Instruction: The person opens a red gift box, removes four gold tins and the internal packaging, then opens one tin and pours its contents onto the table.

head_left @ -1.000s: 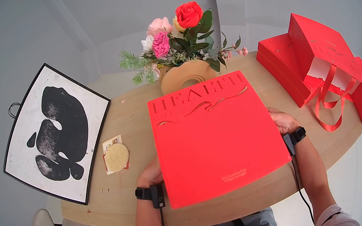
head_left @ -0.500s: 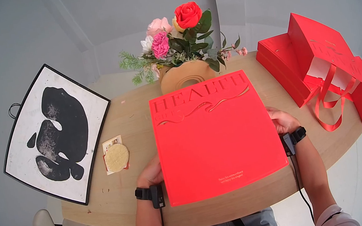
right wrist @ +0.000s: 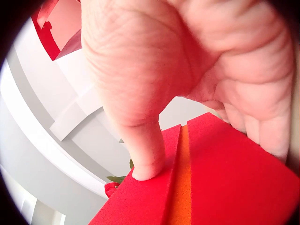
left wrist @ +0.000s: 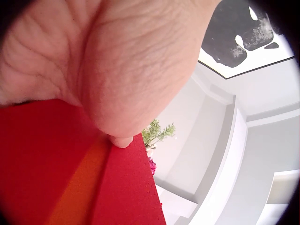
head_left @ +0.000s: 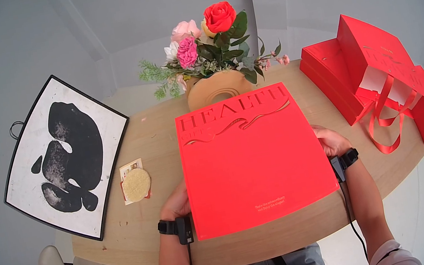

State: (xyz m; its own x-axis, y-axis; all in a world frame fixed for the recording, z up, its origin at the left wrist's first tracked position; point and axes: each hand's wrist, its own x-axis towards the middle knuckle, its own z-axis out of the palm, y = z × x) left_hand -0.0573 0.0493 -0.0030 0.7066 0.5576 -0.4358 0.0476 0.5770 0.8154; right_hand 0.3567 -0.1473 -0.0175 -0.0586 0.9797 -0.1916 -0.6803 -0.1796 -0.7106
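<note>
In the head view a large red gift box (head_left: 254, 167) stamped "HEALTH" is held over the near part of the table, its top tilted toward the camera. My left hand (head_left: 177, 201) grips its left side and my right hand (head_left: 332, 141) its right side, most fingers hidden behind or under it. The right wrist view shows the right thumb (right wrist: 149, 161) pressed on one red side of a seam, fingers reaching round the other part. An orange strip (right wrist: 179, 197) lies in that seam. In the left wrist view only the left thumb's tip (left wrist: 123, 141) shows on the red side wall.
Behind the box stands a tan vase (head_left: 216, 88) of flowers. An opened red box with ribbon handles (head_left: 388, 148) sits at the right. At the left are a framed black-and-white picture (head_left: 29, 146) and a round beige pad (head_left: 136, 185) on small cards.
The red gift box has tilted very slightly, its near edge shifting a little away from me. Both hands keep their places at its sides.
</note>
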